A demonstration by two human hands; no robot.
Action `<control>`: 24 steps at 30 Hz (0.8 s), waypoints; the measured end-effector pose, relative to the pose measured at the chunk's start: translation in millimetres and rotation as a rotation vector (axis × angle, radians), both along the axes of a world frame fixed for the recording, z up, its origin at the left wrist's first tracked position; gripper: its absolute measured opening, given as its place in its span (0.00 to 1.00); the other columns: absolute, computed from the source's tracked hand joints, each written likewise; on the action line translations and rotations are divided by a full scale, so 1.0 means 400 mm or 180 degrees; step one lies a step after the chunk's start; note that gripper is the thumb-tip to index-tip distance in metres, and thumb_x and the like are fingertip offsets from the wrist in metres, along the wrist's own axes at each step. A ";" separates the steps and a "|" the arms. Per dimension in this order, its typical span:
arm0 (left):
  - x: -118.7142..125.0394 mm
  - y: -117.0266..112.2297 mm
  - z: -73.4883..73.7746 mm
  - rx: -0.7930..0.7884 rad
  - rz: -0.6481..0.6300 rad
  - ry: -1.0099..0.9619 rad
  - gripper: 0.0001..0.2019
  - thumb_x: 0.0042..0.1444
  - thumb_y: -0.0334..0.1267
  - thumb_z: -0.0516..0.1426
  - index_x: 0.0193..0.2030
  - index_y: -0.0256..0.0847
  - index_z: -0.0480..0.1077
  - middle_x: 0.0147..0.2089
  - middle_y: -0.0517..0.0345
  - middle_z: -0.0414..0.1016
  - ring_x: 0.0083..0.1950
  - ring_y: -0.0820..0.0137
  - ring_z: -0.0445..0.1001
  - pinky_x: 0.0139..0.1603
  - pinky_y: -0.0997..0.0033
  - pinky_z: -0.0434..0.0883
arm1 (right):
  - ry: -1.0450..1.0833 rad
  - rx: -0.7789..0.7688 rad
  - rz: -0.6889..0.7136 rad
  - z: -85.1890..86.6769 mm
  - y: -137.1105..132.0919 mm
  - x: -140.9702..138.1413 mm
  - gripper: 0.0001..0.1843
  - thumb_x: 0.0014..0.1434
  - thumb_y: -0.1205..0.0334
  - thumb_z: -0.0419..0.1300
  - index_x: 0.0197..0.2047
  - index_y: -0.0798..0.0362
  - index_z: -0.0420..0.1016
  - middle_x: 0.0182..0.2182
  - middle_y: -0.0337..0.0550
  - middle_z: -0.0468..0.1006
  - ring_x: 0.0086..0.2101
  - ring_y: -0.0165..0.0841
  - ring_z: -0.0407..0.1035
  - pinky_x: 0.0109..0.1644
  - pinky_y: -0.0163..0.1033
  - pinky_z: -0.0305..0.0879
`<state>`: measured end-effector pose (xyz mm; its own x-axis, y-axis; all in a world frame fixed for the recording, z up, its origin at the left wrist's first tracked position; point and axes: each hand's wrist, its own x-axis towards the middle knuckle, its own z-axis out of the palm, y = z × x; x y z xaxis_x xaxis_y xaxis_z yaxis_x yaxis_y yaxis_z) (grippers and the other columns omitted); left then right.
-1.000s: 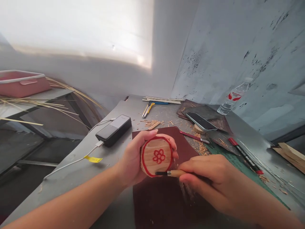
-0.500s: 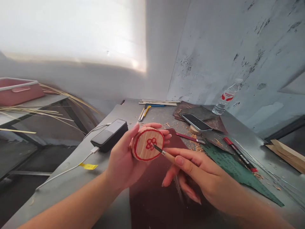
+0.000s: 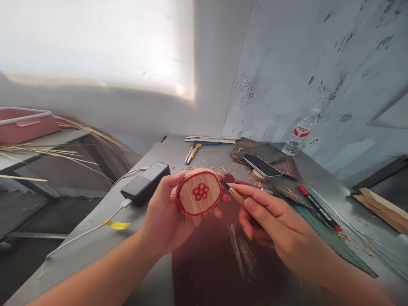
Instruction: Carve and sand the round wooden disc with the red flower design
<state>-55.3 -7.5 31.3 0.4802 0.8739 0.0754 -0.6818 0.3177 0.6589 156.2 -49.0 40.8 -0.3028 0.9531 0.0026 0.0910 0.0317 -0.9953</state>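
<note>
A round wood slice [image 3: 199, 204] with a red rim and a red flower drawn at its centre rests in my left hand [image 3: 162, 212], its face tilted toward me. Fingers wrap behind the slice and the thumb lies along its left edge. My right hand [image 3: 270, 216] grips the wooden handle of a small carving knife [image 3: 236, 196]. The dark metal tip of the knife is just at the right edge of the slice; whether it touches cannot be made out. Beneath both hands lies a dark red leather sheet [image 3: 207, 263] with pale scuffs.
Left of my hands stands a black power bank [image 3: 146, 182] with a white cable. Behind lies a yellow utility knife [image 3: 193, 152]. To the right are a phone [image 3: 262, 165], a water bottle [image 3: 298, 136], a red-capped marker [image 3: 320, 208], a green sheet [image 3: 334, 242] and wood shavings.
The knife tip has moved off the flower to the right edge of the slice. My left hand has turned the slice slightly, and my right hand's lower fingers have curled in.
</note>
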 end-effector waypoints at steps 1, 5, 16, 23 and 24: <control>0.001 0.000 0.001 -0.0055 0.0121 0.0027 0.16 0.64 0.45 0.56 0.43 0.36 0.80 0.47 0.44 0.83 0.49 0.52 0.81 0.40 0.63 0.79 | -0.0067 -0.0003 -0.0078 0.002 -0.002 0.000 0.23 0.72 0.42 0.59 0.64 0.41 0.76 0.31 0.37 0.74 0.31 0.29 0.64 0.34 0.32 0.64; 0.003 0.003 0.001 -0.0225 0.0580 0.0119 0.18 0.68 0.43 0.52 0.43 0.35 0.81 0.47 0.44 0.84 0.50 0.54 0.81 0.42 0.63 0.80 | -0.0433 -0.0062 -0.0117 -0.002 -0.005 0.000 0.28 0.70 0.38 0.58 0.66 0.40 0.75 0.36 0.41 0.75 0.36 0.33 0.69 0.44 0.39 0.71; 0.014 -0.014 0.003 -0.0343 0.0673 -0.0030 0.21 0.65 0.43 0.50 0.43 0.32 0.82 0.44 0.40 0.85 0.53 0.51 0.82 0.53 0.57 0.80 | -0.0573 -0.0048 -0.0236 -0.038 -0.006 -0.012 0.26 0.72 0.38 0.55 0.65 0.39 0.77 0.35 0.37 0.77 0.34 0.30 0.66 0.40 0.36 0.67; 0.021 -0.014 -0.011 -0.0345 0.0743 -0.0034 0.21 0.67 0.44 0.51 0.43 0.31 0.82 0.43 0.39 0.85 0.48 0.54 0.83 0.45 0.63 0.81 | -0.0712 0.0067 -0.0255 -0.060 -0.012 -0.010 0.25 0.73 0.40 0.54 0.65 0.40 0.76 0.31 0.38 0.72 0.33 0.32 0.66 0.37 0.36 0.67; 0.021 -0.015 -0.011 -0.0345 0.0746 -0.0042 0.21 0.67 0.44 0.51 0.44 0.31 0.82 0.44 0.38 0.84 0.48 0.54 0.83 0.43 0.64 0.80 | -0.0730 0.0088 -0.0262 -0.061 -0.013 -0.010 0.25 0.73 0.40 0.54 0.65 0.40 0.76 0.30 0.37 0.72 0.33 0.32 0.65 0.36 0.36 0.66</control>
